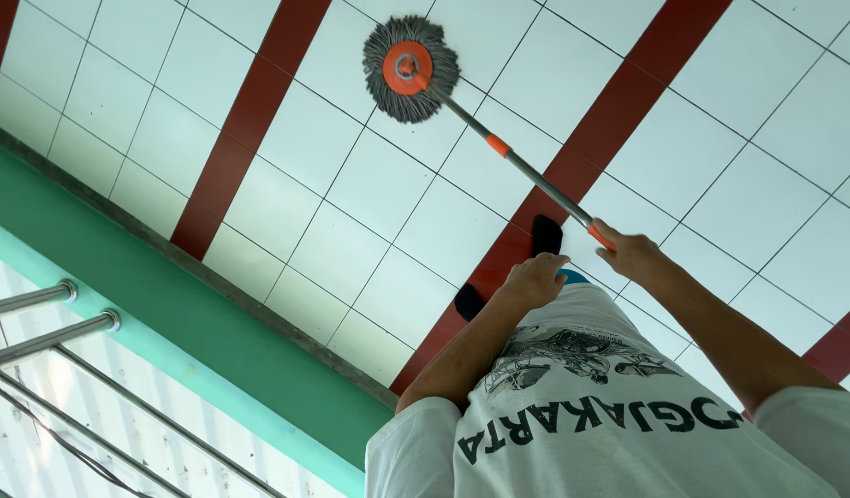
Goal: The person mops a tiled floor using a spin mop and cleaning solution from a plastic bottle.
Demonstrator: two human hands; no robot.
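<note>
Head view: right hand (632, 254) grips the mop (411, 69) pole's end, left hand (534, 279) probably closed below. Light, stiff pole, floppy head; hold near the orange grip.

Both arms reach forward, bare below short white sleeves. The left hand (534, 279) is curled loosely, its fingers bent under, near the body. The right hand (628, 253) is farther out, its fingers closed in a grip.

grey-orange mop (410, 67), white red-striped floor (379, 184)
</note>
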